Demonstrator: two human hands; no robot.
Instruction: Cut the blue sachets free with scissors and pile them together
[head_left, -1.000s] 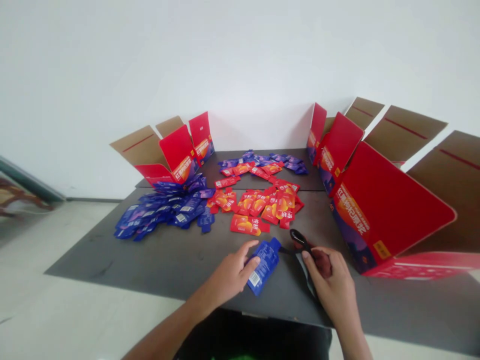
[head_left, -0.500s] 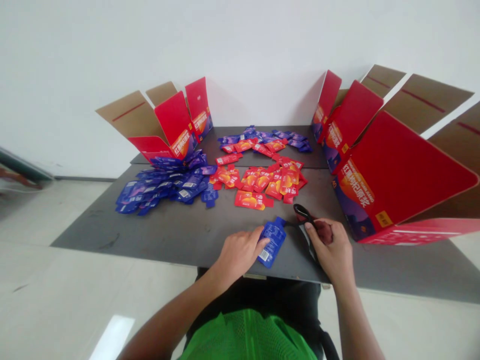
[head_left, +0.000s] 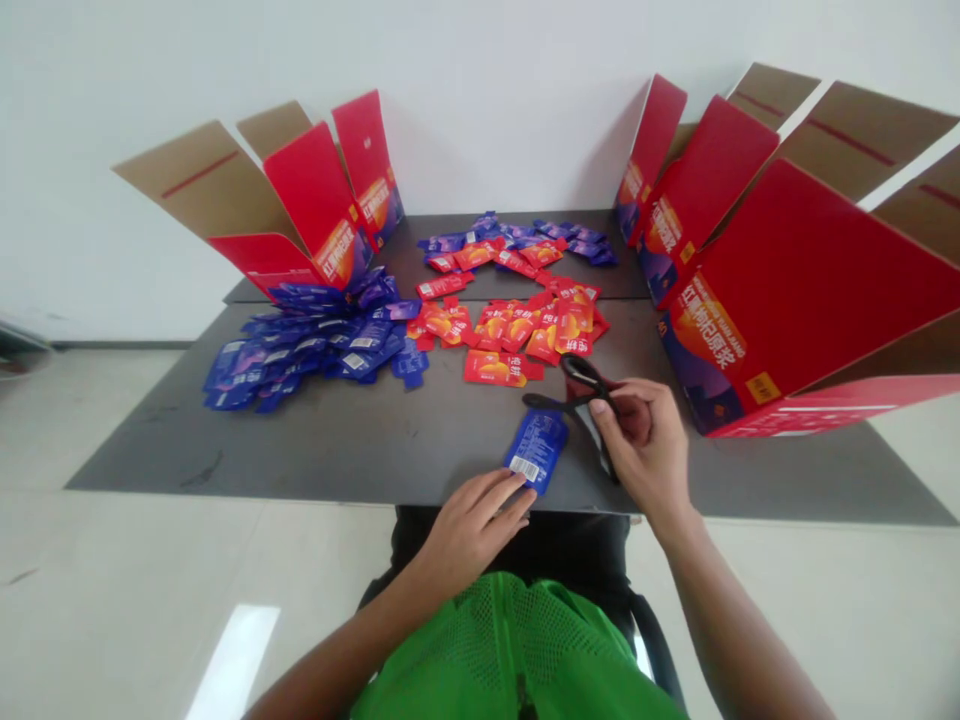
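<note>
Here we've got the hands apart: the left hand (head_left: pixel 472 532) has its fingertips on the low end of a blue foil sachet (head_left: pixel 537 452), whose long axis tilts up toward the right hand (head_left: pixel 643 440), clamped on black-handled scissors (head_left: pixel 579 383) just above the sachet.

A plain white wall (head_left: pixel 480 90) is rising behind the dark grey table (head_left: pixel 300 450), a thin dark baseboard (head_left: pixel 120 345) is running along its foot, and light is glaring in a bright patch (head_left: pixel 232 660) on the pale floor (head_left: pixel 112 560).
</note>
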